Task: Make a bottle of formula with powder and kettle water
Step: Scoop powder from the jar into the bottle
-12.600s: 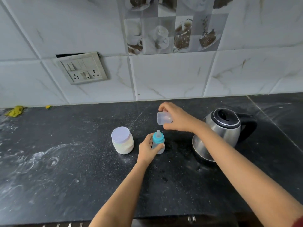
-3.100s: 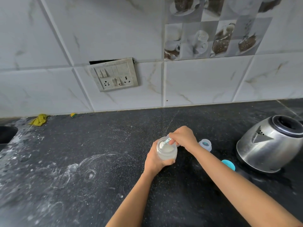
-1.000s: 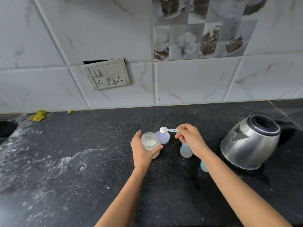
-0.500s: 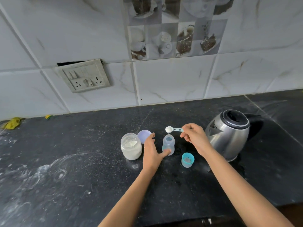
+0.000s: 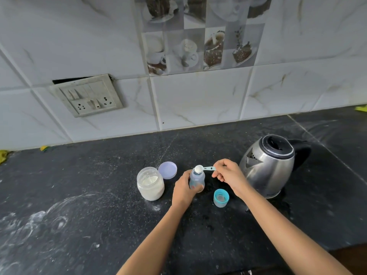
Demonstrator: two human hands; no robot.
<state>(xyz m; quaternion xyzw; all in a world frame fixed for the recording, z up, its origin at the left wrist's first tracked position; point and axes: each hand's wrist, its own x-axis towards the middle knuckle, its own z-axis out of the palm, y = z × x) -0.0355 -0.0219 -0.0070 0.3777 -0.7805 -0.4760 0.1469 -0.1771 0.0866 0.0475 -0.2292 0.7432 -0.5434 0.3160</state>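
A small clear baby bottle (image 5: 197,178) stands open on the black counter, and my left hand (image 5: 183,190) is wrapped around its left side. My right hand (image 5: 228,175) pinches the handle of a pale blue scoop (image 5: 203,168) heaped with white powder, its bowl right over the bottle's mouth. An open jar of white formula powder (image 5: 150,184) stands to the left, its lilac lid (image 5: 167,170) lying behind it. The bottle's teal cap with teat (image 5: 221,197) rests on the counter below my right hand. A steel kettle (image 5: 268,165) stands on the right.
The black stone counter (image 5: 89,215) carries white powder smears at the left. A switch-and-socket plate (image 5: 87,96) hangs on the tiled wall behind. Yellow scraps (image 5: 4,155) lie at the far left edge of the counter.
My left hand has closed around the bottle. My right hand has lowered the full scoop to the bottle's mouth. The head camera has shifted slightly.
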